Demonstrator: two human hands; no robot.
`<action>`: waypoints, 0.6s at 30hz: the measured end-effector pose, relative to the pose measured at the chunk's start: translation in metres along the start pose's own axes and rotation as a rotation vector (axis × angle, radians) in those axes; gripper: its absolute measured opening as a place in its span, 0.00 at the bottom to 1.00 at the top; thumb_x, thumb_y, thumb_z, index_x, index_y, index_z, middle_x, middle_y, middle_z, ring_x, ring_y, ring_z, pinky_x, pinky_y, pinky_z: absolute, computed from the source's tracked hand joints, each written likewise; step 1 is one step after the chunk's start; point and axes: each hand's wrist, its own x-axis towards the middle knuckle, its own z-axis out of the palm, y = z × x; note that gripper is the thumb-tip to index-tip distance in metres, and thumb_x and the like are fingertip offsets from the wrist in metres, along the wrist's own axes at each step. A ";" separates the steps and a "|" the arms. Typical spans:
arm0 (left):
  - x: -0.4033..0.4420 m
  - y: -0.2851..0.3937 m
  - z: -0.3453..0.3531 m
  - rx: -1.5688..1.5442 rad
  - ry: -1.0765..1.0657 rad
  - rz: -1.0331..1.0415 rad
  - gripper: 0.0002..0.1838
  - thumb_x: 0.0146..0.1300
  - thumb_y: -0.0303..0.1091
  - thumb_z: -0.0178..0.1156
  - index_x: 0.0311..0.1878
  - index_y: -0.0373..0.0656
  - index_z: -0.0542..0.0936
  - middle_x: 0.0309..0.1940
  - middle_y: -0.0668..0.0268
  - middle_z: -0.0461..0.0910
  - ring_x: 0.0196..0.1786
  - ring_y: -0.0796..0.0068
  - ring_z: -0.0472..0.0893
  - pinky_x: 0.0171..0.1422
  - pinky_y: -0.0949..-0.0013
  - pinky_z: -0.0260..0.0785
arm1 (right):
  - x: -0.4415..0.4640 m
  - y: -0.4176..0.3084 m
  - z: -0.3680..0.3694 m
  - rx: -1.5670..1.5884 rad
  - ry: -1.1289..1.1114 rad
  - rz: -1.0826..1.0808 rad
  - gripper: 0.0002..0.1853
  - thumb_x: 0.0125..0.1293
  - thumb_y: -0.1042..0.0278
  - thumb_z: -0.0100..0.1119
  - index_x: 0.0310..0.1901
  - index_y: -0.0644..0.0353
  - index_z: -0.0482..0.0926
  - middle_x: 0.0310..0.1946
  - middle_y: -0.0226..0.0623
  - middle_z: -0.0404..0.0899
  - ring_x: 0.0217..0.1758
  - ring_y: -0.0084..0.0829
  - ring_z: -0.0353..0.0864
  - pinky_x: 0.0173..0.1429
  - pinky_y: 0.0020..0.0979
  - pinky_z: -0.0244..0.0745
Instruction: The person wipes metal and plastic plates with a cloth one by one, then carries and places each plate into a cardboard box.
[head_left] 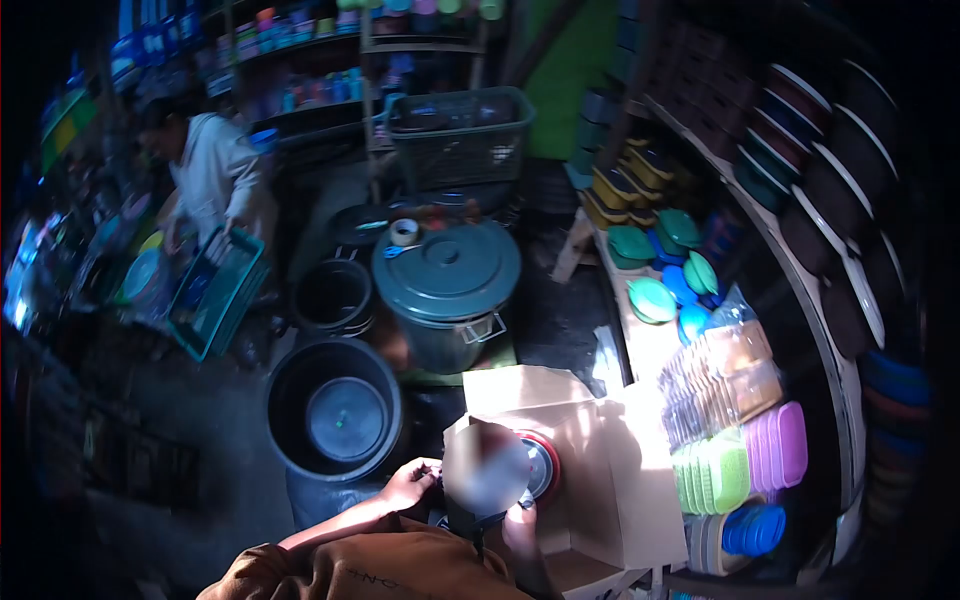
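Observation:
A round, pale, pan-like thing (488, 470) is in front of my chest, over the near left side of an open cardboard box (590, 470). Its surface is smeared, so its exact kind cannot be told. My left hand (410, 486) has its fingers closed at the left edge, beside a small dark part. At the lower right edge, my right hand (521, 527) grips with the thumb on top. Partly hidden behind it, a round item with a red rim (545, 467) rests inside the box.
Left of the box stands a big black tub (335, 410); beyond it is a lidded grey-blue bin (450, 265) with a tape roll (404, 232) on top. Stacked plastic baskets (712, 472) line the right. At far left, a person (215, 165) holds a teal crate (215, 295).

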 end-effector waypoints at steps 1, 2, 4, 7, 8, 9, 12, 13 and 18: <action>-0.009 0.001 -0.001 -0.011 0.039 0.004 0.13 0.65 0.28 0.52 0.52 0.37 0.72 0.41 0.69 0.76 0.45 0.81 0.73 0.55 0.75 0.65 | -0.001 0.001 0.003 -0.014 -0.034 0.018 0.17 0.52 0.83 0.49 0.46 0.66 0.75 0.41 0.36 0.77 0.46 0.31 0.76 0.54 0.32 0.68; -0.016 0.003 -0.002 -0.004 0.078 -0.028 0.13 0.65 0.28 0.52 0.52 0.37 0.72 0.42 0.69 0.76 0.45 0.81 0.73 0.54 0.76 0.65 | -0.001 0.001 0.006 0.007 -0.025 0.032 0.17 0.51 0.84 0.50 0.45 0.65 0.75 0.40 0.35 0.77 0.45 0.31 0.76 0.54 0.31 0.68; -0.031 0.003 -0.005 0.006 0.149 -0.076 0.14 0.65 0.29 0.53 0.53 0.37 0.72 0.42 0.69 0.76 0.45 0.81 0.73 0.54 0.77 0.65 | 0.001 0.009 0.006 0.012 -0.029 0.076 0.17 0.51 0.85 0.51 0.44 0.64 0.75 0.39 0.34 0.77 0.44 0.29 0.76 0.53 0.29 0.68; -0.045 -0.002 -0.015 -0.036 0.238 -0.098 0.15 0.65 0.31 0.54 0.53 0.36 0.72 0.40 0.68 0.76 0.42 0.81 0.73 0.50 0.76 0.66 | 0.008 0.020 0.008 -0.098 -0.106 0.093 0.17 0.51 0.85 0.52 0.45 0.64 0.74 0.40 0.34 0.76 0.45 0.28 0.75 0.52 0.28 0.69; -0.049 -0.005 -0.019 -0.016 0.262 -0.077 0.16 0.65 0.33 0.54 0.54 0.36 0.71 0.39 0.68 0.76 0.40 0.80 0.73 0.49 0.75 0.67 | 0.009 0.020 0.012 -0.110 -0.130 0.102 0.17 0.51 0.85 0.52 0.45 0.64 0.74 0.40 0.34 0.76 0.45 0.28 0.75 0.52 0.28 0.69; -0.053 -0.002 -0.020 -0.025 0.286 -0.073 0.16 0.65 0.33 0.54 0.54 0.36 0.71 0.39 0.68 0.76 0.40 0.80 0.73 0.49 0.75 0.67 | 0.009 0.011 0.023 -0.106 -0.139 0.160 0.17 0.51 0.85 0.52 0.45 0.65 0.74 0.41 0.34 0.76 0.45 0.28 0.76 0.52 0.28 0.69; -0.066 0.004 -0.025 -0.033 0.392 -0.073 0.17 0.65 0.33 0.54 0.54 0.36 0.71 0.38 0.67 0.76 0.40 0.79 0.73 0.48 0.75 0.67 | 0.013 0.005 0.045 -0.083 -0.216 0.203 0.16 0.52 0.85 0.51 0.45 0.66 0.74 0.41 0.35 0.77 0.46 0.29 0.76 0.53 0.28 0.69; -0.071 0.005 -0.027 -0.044 0.404 -0.065 0.17 0.65 0.33 0.53 0.55 0.36 0.70 0.41 0.65 0.76 0.42 0.77 0.74 0.51 0.73 0.67 | 0.015 0.005 0.052 -0.053 -0.262 0.183 0.15 0.53 0.85 0.51 0.44 0.67 0.74 0.41 0.35 0.77 0.45 0.30 0.77 0.53 0.29 0.69; -0.094 0.011 -0.039 -0.068 0.501 -0.071 0.19 0.66 0.32 0.51 0.58 0.34 0.68 0.51 0.59 0.75 0.49 0.72 0.75 0.57 0.70 0.66 | 0.035 0.026 0.071 -0.201 -0.336 0.300 0.18 0.56 0.84 0.49 0.50 0.68 0.73 0.46 0.39 0.76 0.51 0.32 0.76 0.56 0.30 0.70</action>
